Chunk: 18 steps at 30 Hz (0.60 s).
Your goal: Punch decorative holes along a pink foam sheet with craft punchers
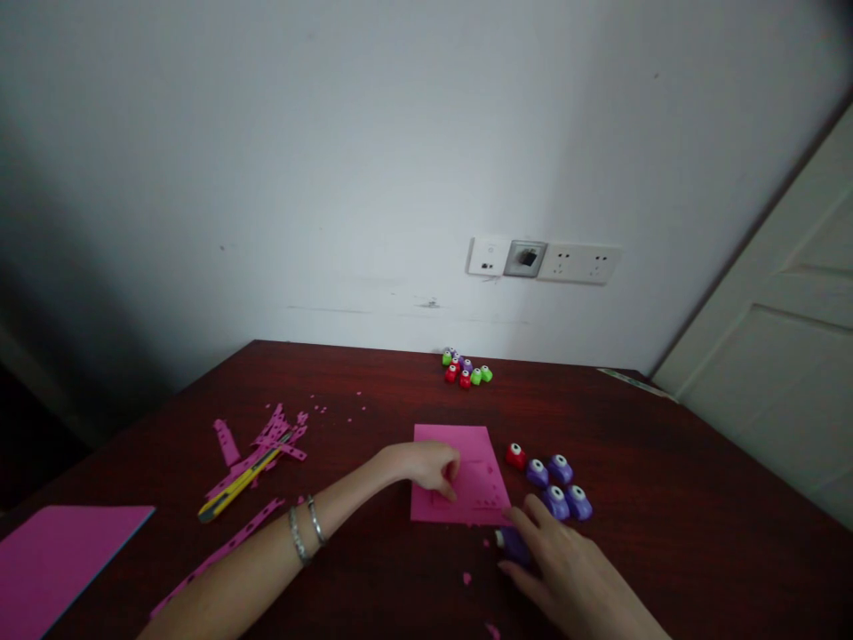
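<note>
My left hand (432, 467) rests over a pink sheet of paper (459, 440), its fingers curled in a pinch. What lies between its fingertips is too small to make out. Faint edges of a smaller pink piece and several tiny pink bits show on the sheet beside it. At the sheet's lower right corner, my right hand (560, 556) has its thumb and fingers around a purple craft punch (513, 545), which is partly covered. Just beyond that hand stand several purple craft punches (560, 468) and a red craft punch (515, 456).
Left of the sheet, a yellow utility knife (240, 486) lies on punched pink scraps (270, 436). A stack of pink paper (67, 560) is at the lower left. More small coloured punches (465, 378) stand at the back near the wall. A punched strip (219, 556) runs beside my left forearm.
</note>
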Tool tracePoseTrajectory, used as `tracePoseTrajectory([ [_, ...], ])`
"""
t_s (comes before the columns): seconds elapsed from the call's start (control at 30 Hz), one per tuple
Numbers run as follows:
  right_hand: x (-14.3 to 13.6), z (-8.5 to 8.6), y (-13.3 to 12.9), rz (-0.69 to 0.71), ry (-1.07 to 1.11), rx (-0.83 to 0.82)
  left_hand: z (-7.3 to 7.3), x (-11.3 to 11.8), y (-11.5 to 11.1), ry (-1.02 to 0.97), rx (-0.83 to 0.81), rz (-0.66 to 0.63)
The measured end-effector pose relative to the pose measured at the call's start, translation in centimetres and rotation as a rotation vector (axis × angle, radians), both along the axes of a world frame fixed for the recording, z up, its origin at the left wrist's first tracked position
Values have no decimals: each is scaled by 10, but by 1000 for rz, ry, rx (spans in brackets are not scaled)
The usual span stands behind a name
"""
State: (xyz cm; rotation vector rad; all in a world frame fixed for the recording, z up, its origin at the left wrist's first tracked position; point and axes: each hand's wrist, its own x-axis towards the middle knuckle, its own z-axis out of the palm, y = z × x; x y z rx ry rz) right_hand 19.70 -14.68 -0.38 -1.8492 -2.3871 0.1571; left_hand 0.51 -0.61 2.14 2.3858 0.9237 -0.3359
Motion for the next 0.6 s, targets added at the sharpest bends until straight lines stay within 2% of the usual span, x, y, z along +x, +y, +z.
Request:
tracePoseTrajectory([
  [0.1, 4, -6, -2, 46, 59, -10, -1, 0, 0, -6, -1, -1],
  [0.23, 13, -4, -3, 63, 148, -2, -2, 0, 2, -7, -19, 0],
  [0.4, 41, -8, -7, -67, 268, -2, -6, -1, 3, -34, -46, 12],
  [0.6, 79, -31, -5, -153, 416, 27, -5, -5, 6, -84, -36, -24],
])
